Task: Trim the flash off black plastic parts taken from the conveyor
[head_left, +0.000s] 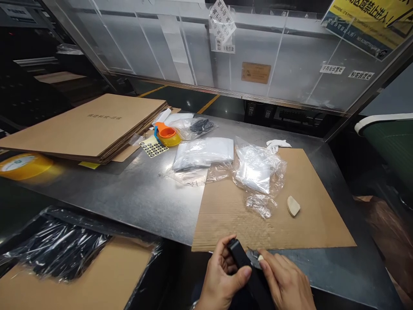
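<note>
A long black plastic part is held in front of me, over the near edge of the table. My left hand is closed around its side, thumb on the near face. My right hand has its fingers closed on a small whitish piece against the part's other side. Beside those fingertips, a greyish shiny patch shows on the part; its kind is unclear. A cream-coloured wedge-like piece lies on the cardboard sheet beyond my hands.
Clear plastic bags and a stack of plastic sleeves lie mid-table. Farther left are an orange tape dispenser, a sticker sheet, flattened cartons and a yellow tape roll. A plastic-lined bin stands lower left.
</note>
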`<state>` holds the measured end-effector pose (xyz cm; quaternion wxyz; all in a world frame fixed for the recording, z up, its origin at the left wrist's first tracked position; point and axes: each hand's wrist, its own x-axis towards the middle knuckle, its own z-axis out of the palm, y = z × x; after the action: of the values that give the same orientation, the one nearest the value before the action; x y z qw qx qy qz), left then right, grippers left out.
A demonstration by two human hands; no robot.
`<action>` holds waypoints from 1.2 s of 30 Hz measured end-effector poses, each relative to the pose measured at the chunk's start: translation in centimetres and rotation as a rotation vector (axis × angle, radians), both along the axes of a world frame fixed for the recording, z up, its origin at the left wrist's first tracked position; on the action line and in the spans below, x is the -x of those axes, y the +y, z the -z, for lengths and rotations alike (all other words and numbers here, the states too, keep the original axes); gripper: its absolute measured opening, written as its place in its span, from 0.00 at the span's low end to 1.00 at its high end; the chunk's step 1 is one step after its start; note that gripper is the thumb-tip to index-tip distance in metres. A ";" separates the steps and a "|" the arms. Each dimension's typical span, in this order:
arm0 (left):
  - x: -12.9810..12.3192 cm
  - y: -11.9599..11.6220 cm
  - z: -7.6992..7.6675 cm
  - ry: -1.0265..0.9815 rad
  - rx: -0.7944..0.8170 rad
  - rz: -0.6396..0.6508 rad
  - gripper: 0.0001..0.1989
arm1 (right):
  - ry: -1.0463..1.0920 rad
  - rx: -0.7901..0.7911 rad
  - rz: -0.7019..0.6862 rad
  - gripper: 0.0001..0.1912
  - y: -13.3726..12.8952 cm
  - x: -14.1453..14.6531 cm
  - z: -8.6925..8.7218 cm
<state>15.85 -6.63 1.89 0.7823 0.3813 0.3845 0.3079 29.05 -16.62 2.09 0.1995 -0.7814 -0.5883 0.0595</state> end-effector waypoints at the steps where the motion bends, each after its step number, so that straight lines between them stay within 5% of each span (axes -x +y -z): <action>1: 0.0 0.0 -0.1 -0.013 0.000 0.005 0.36 | 0.012 0.013 0.015 0.17 0.0 -0.1 0.2; 9: -0.2 -0.1 -0.3 -0.034 0.025 0.039 0.35 | 0.184 -0.100 0.023 0.16 0.0 -0.8 -0.7; 18: -0.2 -0.3 0.0 -0.051 0.026 0.054 0.36 | 0.060 -0.182 -0.087 0.18 1.0 0.0 -2.8; 30: -0.3 -0.4 -0.1 -0.043 0.019 0.058 0.37 | -0.060 -0.203 -0.081 0.20 1.0 0.2 -2.7; 36: -0.1 -0.5 -0.3 -0.048 0.034 0.064 0.37 | -0.018 -0.019 -0.027 0.17 0.8 -0.4 -0.5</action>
<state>16.00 -7.16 2.21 0.8070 0.3725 0.3587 0.2851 29.47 -15.83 2.58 0.2007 -0.7721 -0.6009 0.0497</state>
